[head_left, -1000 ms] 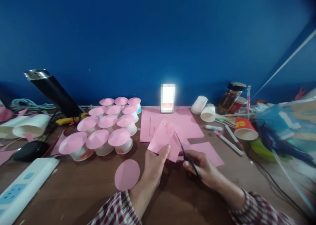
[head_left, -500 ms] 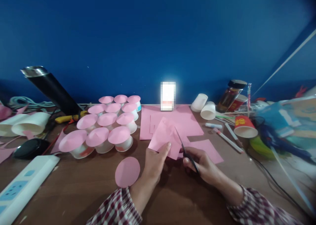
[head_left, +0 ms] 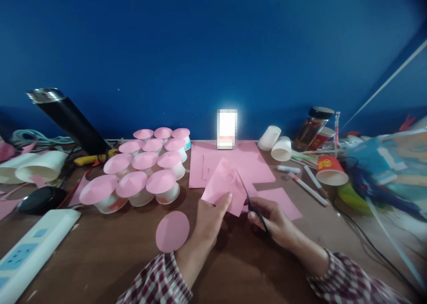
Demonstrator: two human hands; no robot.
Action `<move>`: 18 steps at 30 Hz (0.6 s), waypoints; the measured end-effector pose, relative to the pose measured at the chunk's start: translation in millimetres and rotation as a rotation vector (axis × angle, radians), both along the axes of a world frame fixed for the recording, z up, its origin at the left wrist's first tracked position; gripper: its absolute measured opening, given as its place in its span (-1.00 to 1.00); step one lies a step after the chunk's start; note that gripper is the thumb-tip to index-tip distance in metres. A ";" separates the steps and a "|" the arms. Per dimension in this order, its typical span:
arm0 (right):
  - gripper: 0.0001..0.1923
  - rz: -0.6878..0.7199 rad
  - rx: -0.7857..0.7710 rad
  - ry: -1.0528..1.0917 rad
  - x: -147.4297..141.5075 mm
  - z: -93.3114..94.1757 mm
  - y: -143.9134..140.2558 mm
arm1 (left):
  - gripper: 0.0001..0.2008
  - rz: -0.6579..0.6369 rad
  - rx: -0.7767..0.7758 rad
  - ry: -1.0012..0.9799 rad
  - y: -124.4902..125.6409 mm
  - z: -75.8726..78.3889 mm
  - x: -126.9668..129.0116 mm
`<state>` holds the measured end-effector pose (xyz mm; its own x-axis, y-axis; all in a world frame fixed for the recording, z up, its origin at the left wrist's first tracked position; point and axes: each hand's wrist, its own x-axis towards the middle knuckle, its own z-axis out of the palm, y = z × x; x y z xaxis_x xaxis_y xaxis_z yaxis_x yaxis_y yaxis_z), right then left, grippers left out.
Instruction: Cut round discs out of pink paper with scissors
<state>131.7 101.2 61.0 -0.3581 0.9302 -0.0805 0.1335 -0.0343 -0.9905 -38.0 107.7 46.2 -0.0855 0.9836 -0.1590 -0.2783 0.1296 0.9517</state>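
The brown bench (head_left: 110, 259) is backed by a blue wall and is crowded along its far edge. A large pink paper sheet (head_left: 230, 162) is laid flat at the middle of that edge. Toward the far left, a cluster of cups topped with pink paper cones (head_left: 143, 175) is set in rows, and a white power strip (head_left: 31, 250) is seen at the near left corner. A pink paper circle (head_left: 172, 231) lies flat near the front edge, just beside the left wrist. A smaller pink paper piece (head_left: 225, 184) is held up, pinched in the left hand (head_left: 208, 224). The right hand (head_left: 275, 224) is closed around black scissors (head_left: 250, 202), whose blades meet the piece's right edge.
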 end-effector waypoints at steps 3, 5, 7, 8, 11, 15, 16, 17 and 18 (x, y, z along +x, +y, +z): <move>-0.58 -0.006 -0.001 -0.018 0.0 -0.3 0.5 | -0.60 0.009 0.018 -0.001 0.6 -2.7 -0.2; -0.58 -0.013 0.008 -0.027 0.0 -0.3 0.4 | -0.61 0.008 0.021 -0.003 0.9 -3.4 -0.1; -0.57 -0.022 0.014 -0.031 0.2 -0.7 0.0 | -0.61 0.007 0.010 0.003 1.1 -2.7 0.1; -0.56 -0.026 0.014 -0.030 0.3 -1.2 -0.3 | -0.62 0.006 0.002 0.006 1.1 -1.8 0.2; -0.55 -0.031 0.003 -0.030 0.7 -3.4 -0.5 | -0.65 0.025 -0.023 0.017 1.0 1.7 0.7; -0.53 -0.046 -0.012 -0.052 0.8 -5.9 0.5 | -0.66 0.029 -0.040 0.016 0.8 3.2 0.7; -0.53 -0.047 -0.014 -0.058 0.9 -5.9 0.8 | -0.65 0.021 -0.037 0.016 0.7 2.8 0.5; -0.54 -0.046 -0.014 -0.061 0.9 -5.6 1.0 | -0.64 0.015 -0.033 0.018 0.6 2.3 0.3; -0.55 -0.042 -0.010 -0.061 1.1 -4.9 1.2 | -0.64 0.009 -0.029 0.024 0.5 1.9 0.1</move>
